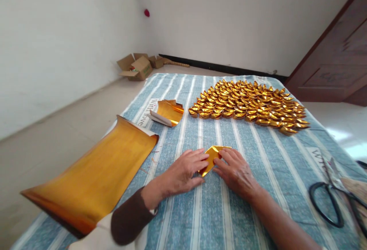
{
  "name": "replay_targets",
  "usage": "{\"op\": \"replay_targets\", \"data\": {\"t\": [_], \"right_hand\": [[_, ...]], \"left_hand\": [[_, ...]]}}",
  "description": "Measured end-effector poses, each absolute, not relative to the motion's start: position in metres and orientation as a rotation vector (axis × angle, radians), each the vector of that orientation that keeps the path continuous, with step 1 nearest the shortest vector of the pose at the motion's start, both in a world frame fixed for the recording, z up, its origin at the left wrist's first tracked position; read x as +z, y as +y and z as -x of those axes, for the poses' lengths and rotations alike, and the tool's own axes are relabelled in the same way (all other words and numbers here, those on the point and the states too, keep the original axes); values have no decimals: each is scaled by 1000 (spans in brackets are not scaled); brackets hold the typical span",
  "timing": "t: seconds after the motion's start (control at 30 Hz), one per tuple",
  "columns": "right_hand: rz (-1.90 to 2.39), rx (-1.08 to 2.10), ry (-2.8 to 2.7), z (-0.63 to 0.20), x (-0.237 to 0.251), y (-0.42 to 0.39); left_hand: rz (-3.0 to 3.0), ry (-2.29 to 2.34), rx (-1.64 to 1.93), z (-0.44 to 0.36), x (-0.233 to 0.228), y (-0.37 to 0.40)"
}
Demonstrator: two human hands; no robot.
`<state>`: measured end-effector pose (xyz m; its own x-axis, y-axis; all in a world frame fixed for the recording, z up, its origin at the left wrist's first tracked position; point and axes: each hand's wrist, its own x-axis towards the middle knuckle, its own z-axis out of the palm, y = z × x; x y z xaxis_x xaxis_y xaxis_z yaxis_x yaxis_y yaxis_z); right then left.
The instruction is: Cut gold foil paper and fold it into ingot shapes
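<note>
A small sheet of gold foil paper (211,159), partly folded with slanted edges, lies flat on the striped cloth between my hands. My left hand (187,169) grips its left edge, fingers over the top and thumb near the lower corner. On the right side, the fingers of my right hand (236,171) are bent and press the paper down. Beyond them sit many folded gold paper ingots (246,103) in close rows. A large gold foil sheet (100,169) with curling ends lies to the left, and a smaller stack of gold foil pieces (168,112) rests behind it.
Black-handled scissors (329,200) lie at the right edge of the table. The blue striped tablecloth (183,219) covers the table. An open cardboard box (137,68) stands on the floor at the back left, and a brown door (332,59) is at the right.
</note>
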<state>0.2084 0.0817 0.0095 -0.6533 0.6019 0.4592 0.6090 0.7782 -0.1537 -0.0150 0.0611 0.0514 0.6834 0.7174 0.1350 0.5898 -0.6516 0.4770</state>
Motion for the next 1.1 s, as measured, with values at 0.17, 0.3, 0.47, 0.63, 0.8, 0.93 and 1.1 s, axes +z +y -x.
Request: {"op": "replay_targets", "data": {"t": [0.17, 0.3, 0.47, 0.63, 0.8, 0.93, 1.1], "right_hand": [[919, -76, -2464, -206, 9, 81], [901, -124, -2450, -204, 8, 82], [911, -136, -2451, -204, 6, 81], [918, -102, -2470, -204, 9, 79], [973, -182, -2467, -199, 6, 74], [1010, -265, -2444, -196, 2, 70], [1006, -288, -2431, -196, 3, 68]], "left_hand": [[-2447, 1105, 497, 24, 45, 54], [-2460, 1091, 622, 23, 39, 58], [-2465, 1107, 673, 24, 34, 56], [-2447, 1099, 727, 24, 32, 56], [-2400, 1140, 766, 21, 32, 57], [-2353, 1131, 784, 19, 32, 55], [-2289, 1136, 817, 19, 29, 55]]}}
